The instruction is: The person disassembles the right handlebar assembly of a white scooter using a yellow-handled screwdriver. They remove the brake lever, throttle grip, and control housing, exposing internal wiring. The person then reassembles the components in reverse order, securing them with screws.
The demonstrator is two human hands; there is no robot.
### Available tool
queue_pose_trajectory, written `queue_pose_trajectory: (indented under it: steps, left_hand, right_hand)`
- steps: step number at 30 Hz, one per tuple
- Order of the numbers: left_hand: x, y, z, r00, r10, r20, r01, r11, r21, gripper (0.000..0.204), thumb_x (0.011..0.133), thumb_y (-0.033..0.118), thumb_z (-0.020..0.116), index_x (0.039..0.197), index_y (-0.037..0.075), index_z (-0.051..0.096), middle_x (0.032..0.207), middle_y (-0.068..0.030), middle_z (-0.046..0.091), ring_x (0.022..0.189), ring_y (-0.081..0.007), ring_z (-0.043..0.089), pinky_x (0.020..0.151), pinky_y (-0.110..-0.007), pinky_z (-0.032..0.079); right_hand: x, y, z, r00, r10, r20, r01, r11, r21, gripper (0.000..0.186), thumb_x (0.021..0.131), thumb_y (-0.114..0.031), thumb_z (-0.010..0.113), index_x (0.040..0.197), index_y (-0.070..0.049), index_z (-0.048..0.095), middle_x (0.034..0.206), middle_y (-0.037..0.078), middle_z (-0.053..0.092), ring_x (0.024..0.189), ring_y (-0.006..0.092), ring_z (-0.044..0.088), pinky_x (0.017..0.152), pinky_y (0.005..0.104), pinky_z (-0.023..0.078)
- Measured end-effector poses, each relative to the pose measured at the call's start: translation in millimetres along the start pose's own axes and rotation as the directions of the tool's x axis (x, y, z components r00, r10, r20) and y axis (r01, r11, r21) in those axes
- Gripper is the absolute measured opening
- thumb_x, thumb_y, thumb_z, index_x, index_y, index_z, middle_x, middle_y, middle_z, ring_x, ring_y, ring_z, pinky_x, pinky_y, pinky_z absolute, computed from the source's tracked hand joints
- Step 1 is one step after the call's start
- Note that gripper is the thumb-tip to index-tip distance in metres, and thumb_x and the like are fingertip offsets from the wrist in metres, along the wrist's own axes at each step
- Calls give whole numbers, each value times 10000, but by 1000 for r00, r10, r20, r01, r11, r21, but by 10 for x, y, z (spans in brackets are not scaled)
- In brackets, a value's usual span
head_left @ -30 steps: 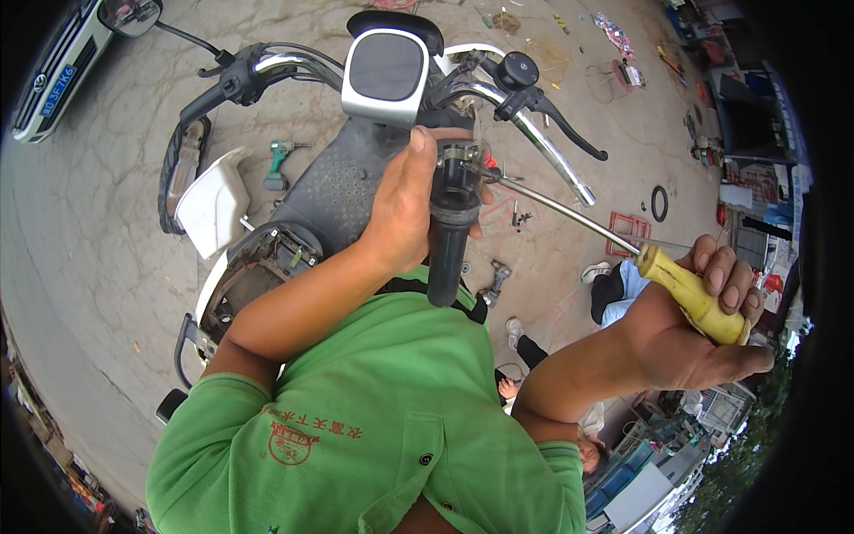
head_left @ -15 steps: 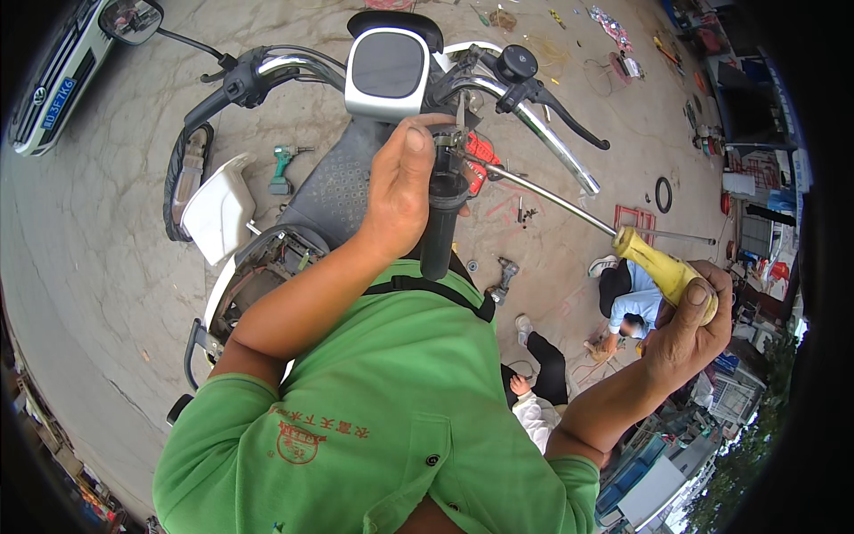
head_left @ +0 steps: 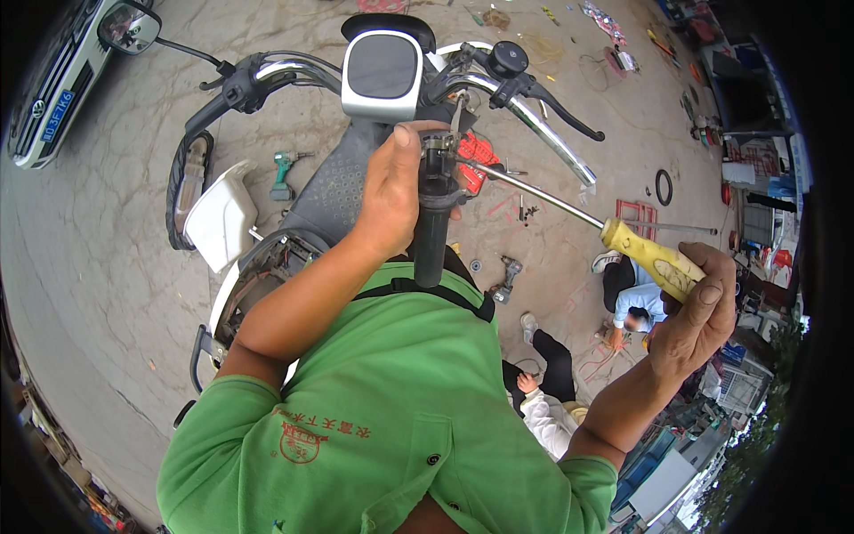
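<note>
My left hand is closed around a black throttle grip with a small mechanism at its upper end. The grip hangs over my waist, off the scooter's handlebar, whose right end is bare chrome tube. My right hand pinches the butt of a yellow-handled screwdriver between thumb and fingers. Its long shaft slants up left, and the tip meets the mechanism beside my left fingers. Exactly what the tip engages is too small to tell.
The scooter's display stands ahead, with a mirror on the left. A white panel is at its left side. A green power drill and a grey drill lie on the ground. Two people sit or crouch at lower right.
The screwdriver handle has turned and my right fingers have shifted around its butt. My left hand has tilted the throttle grip slightly, so its collar now shows more from the side.
</note>
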State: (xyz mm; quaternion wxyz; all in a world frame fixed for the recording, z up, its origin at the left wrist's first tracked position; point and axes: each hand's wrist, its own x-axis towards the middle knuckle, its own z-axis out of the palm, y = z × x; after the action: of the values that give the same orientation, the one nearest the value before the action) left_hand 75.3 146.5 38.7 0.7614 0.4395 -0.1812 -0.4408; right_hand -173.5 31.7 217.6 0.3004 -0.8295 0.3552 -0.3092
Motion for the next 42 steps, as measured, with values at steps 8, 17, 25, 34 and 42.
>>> queue_pose_trajectory:
  steps: [8,17,25,34,42]
  left_hand:
    - [-13,47,-43,999,-20,-48,19,1000,-17,830,962,728,312,1262,-29,472,891,-161,621,749,-220,663,523,-330,566]
    - [-26,7,0,998,-35,-49,31,996,-83,813,965,720,324,1258,-22,479,913,-157,623,755,-221,664,519,-334,566]
    - [-44,-13,17,997,-58,-45,51,989,-136,810,964,722,320,1279,-9,471,931,-159,625,778,-234,668,519,-344,566]
    - [-19,-21,-28,996,-63,-58,55,989,-136,814,960,728,319,1276,-4,478,949,-158,623,770,-245,673,516,-341,564]
    - [-25,-8,-42,997,-75,-36,70,989,-134,806,963,721,327,1272,-6,486,958,-155,622,794,-242,671,516,-341,564]
  right_hand:
    - [128,23,153,960,-257,110,247,964,96,392,891,-147,663,1199,43,512,1183,204,531,1036,232,534,927,349,443]
    - [102,39,86,979,-202,-13,198,970,-142,385,980,-264,628,1202,47,587,1044,115,617,911,177,586,824,303,483]
    - [157,-83,216,951,-309,20,300,936,186,500,806,-170,755,1183,51,514,1128,190,537,1037,245,523,913,334,445]
    - [195,-26,195,936,-351,19,349,935,59,504,821,-154,718,1230,32,490,1057,230,582,982,275,563,899,371,457]
    - [190,85,138,977,-195,-85,190,979,-68,527,917,-339,714,1199,66,530,1070,157,603,905,208,601,869,310,481]
